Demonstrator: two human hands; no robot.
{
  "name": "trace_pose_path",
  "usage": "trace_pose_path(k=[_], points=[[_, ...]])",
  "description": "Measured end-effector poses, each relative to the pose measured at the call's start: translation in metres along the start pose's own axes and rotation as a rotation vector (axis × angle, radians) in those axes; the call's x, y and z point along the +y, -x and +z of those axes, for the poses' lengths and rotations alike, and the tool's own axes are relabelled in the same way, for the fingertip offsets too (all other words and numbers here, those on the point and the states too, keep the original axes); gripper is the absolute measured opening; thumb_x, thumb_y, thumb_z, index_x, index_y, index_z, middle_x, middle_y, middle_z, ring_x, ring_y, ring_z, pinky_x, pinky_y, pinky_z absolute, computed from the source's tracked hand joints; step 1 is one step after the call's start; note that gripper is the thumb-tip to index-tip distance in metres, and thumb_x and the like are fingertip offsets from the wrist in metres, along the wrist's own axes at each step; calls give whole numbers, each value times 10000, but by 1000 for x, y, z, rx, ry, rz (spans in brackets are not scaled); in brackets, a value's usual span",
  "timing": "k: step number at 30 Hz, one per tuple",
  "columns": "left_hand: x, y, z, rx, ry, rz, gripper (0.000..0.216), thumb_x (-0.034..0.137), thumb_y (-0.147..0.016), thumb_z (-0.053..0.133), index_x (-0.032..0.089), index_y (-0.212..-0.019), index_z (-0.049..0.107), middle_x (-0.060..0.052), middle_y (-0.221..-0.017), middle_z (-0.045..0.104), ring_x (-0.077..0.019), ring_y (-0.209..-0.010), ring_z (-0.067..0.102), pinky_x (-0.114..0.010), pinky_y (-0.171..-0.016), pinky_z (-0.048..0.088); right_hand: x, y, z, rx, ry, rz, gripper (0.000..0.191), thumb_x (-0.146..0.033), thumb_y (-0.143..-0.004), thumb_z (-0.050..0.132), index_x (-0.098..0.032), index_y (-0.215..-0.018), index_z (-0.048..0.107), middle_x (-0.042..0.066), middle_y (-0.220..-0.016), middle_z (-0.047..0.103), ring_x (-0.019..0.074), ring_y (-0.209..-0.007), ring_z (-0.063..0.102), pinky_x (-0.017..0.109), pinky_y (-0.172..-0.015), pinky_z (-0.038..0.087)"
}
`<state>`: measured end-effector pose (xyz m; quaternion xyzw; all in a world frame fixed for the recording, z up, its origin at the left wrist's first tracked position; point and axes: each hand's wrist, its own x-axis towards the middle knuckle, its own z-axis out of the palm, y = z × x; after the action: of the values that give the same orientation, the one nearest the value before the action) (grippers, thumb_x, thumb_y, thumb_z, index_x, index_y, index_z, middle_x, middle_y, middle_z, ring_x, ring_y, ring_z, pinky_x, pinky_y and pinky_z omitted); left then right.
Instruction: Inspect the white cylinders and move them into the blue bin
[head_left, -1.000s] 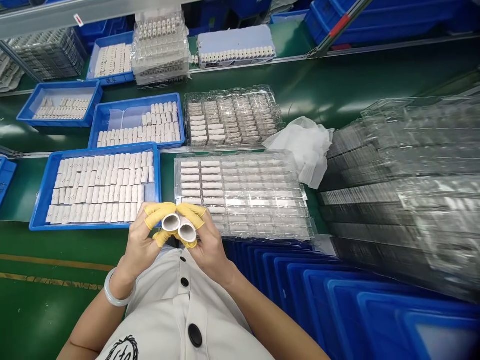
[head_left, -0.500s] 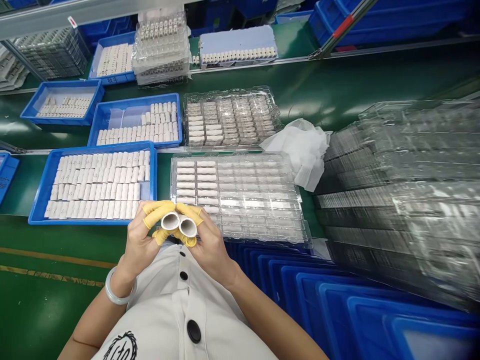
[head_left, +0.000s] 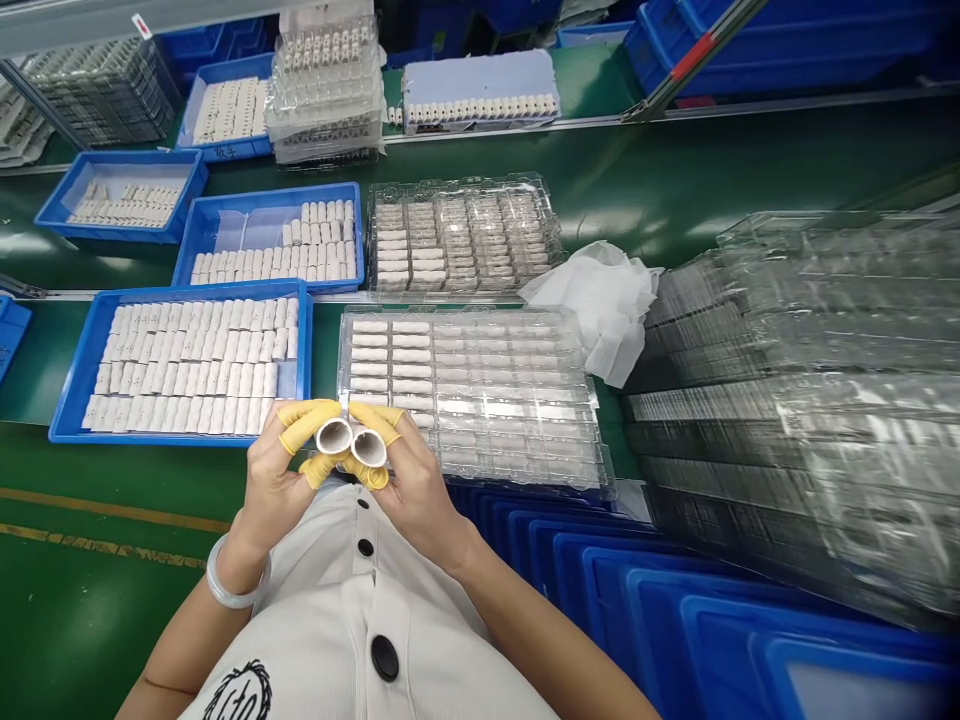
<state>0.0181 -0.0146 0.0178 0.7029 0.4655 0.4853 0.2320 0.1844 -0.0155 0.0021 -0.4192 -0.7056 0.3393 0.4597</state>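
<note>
My left hand (head_left: 281,470) pinches a small white tube-shaped part (head_left: 334,436) between fingers capped in yellow finger cots. My right hand (head_left: 409,480) pinches a second white tube part (head_left: 369,449) the same way. The two parts touch side by side, open ends facing me, held close to my chest. Just beyond my hands lie a blue tray (head_left: 75,400) filled with rows of white parts and a clear blister tray (head_left: 525,440) with white parts in its left columns.
Further blue trays (head_left: 225,215) of white parts and another clear tray (head_left: 465,235) sit behind on the green belt. A crumpled white cloth (head_left: 607,300) lies right of centre. Stacked clear trays (head_left: 810,400) fill the right; stacked blue bins (head_left: 712,620) stand at lower right.
Both hands keep the two tubes pinched together; they sit slightly higher and further left in view as the head camera shifted. Nothing was let go.
</note>
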Motion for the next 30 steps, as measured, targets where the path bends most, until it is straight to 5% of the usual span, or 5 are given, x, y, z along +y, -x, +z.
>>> trace_pose_path(k=[4, 9, 18, 23, 30], points=[[3, -2, -2, -36, 279, -464, 291, 324, -791, 702, 206, -1054, 670, -59, -937, 697, -185, -839, 644, -310, -723, 540, -7, -5, -6, -53, -247, 289, 315, -319, -844, 645, -238, -1148, 618, 70, -1002, 634, 207, -903, 611, 382, -819, 540], [2, -6, 1, -131, 886, -1046, 363, 478, -869, 558, 151, -996, 653, -76, -815, 687, -167, -697, 662, -282, -617, 567, -9, -16, -12, -186, -1031, 778, 317, -443, -830, 643, -188, -1017, 617, 35, -853, 662, 123, -628, 589, 246, -522, 524], [-3, -9, 9, 99, 1220, -1327, 213, 291, -946, 486, 157, -877, 637, -53, -856, 664, -72, -683, 659, -94, -563, 557, 1, -24, -2, 71, -1671, 1285, 254, -293, -977, 445, -105, -946, 613, 38, -781, 669, 60, -615, 635, 86, -552, 563], [5, -18, 5, 189, 1368, -1492, 355, 249, -1006, 294, 99, -915, 604, -93, -872, 686, -81, -691, 688, -82, -547, 554, 0, -26, -2, 94, -1677, 1307, 325, -272, -1013, 330, -72, -973, 583, 51, -758, 677, 71, -599, 658, 96, -542, 576], [8, -17, 7, 260, 1461, -1513, 352, 246, -1006, 265, 84, -941, 571, -98, -830, 696, -127, -679, 712, -123, -534, 570, 3, -23, -2, 90, -1731, 1287, 281, -275, -996, 391, -61, -980, 572, 71, -768, 685, 88, -616, 679, 103, -560, 581]])
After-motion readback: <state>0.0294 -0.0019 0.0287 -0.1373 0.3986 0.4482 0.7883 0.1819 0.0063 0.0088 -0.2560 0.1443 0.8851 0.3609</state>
